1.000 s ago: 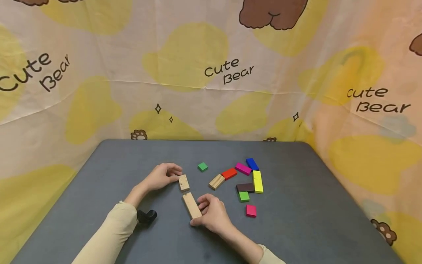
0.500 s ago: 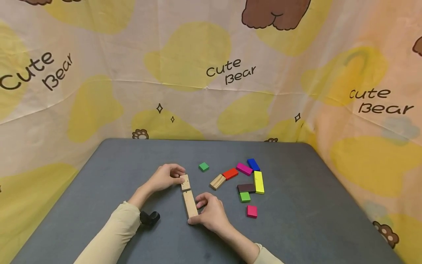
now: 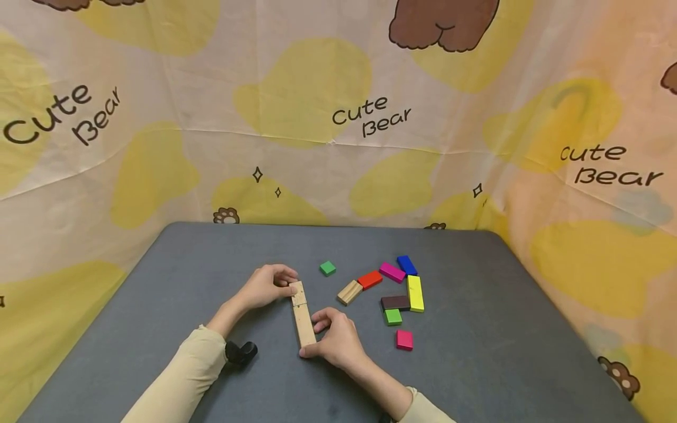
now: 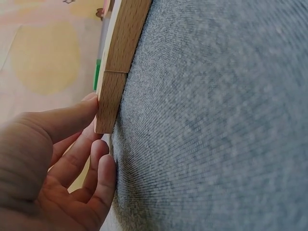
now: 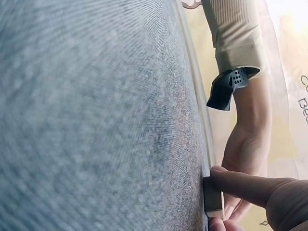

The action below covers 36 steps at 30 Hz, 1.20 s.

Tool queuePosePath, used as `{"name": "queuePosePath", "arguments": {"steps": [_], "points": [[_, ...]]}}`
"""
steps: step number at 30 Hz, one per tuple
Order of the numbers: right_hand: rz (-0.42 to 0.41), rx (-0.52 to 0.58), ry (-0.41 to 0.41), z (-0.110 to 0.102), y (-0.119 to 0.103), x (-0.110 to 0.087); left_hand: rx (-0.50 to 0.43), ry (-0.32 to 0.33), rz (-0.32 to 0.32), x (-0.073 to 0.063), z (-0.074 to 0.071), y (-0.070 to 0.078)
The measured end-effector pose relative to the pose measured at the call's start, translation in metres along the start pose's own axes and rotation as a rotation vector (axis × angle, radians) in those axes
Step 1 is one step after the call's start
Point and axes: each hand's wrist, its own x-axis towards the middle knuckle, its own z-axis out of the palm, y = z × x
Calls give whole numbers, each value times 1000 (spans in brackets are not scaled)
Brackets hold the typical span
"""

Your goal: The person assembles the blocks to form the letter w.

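Two plain wooden blocks lie end to end on the grey table, a short block (image 3: 299, 297) at the far end and a long block (image 3: 304, 326) nearer me. My left hand (image 3: 267, 286) pinches the short block, with the thumb on it and the fingers bent round its far end. In the left wrist view the seam between short block (image 4: 109, 100) and long block (image 4: 127, 41) shows as a thin line. My right hand (image 3: 338, 339) grips the near end of the long block between thumb and fingers; its end face (image 5: 213, 199) shows in the right wrist view.
Right of the hands, a striped wooden block (image 3: 349, 292), a red block (image 3: 369, 279), a magenta block (image 3: 392, 272), a blue block (image 3: 406, 265), a yellow block (image 3: 415, 294) and a dark brown block (image 3: 395, 302) form a bent line. Green blocks and a pink block (image 3: 404, 340) lie nearby.
The gap between the short and long wooden blocks has closed. The long block has swung slightly left with my right hand, and my left thumb has come onto the short block.
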Motion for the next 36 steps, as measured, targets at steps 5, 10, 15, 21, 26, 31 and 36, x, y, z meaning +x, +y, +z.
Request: {"name": "queuePosePath", "arguments": {"steps": [5, 10, 15, 21, 26, 31, 36], "points": [[1, 2, -2, 0, 0, 0, 1, 1, 5, -1, 1, 2], [12, 2, -7, 1, 2, 0, 17, 0, 15, -3, 0, 2], [14, 18, -15, 1, 3, -1, 20, 1, 26, -4, 0, 1], [8, 33, -15, 1, 3, -1, 15, 0, 28, -3, 0, 1], [11, 34, -17, 1, 5, -1, 25, -1, 15, -4, -1, 2], [11, 33, -16, 1, 5, 0, 38, 4, 0, -7, 0, 6], [-3, 26, -6, 1, 5, 0, 63, 52, 0, -23, 5, 16]]}}
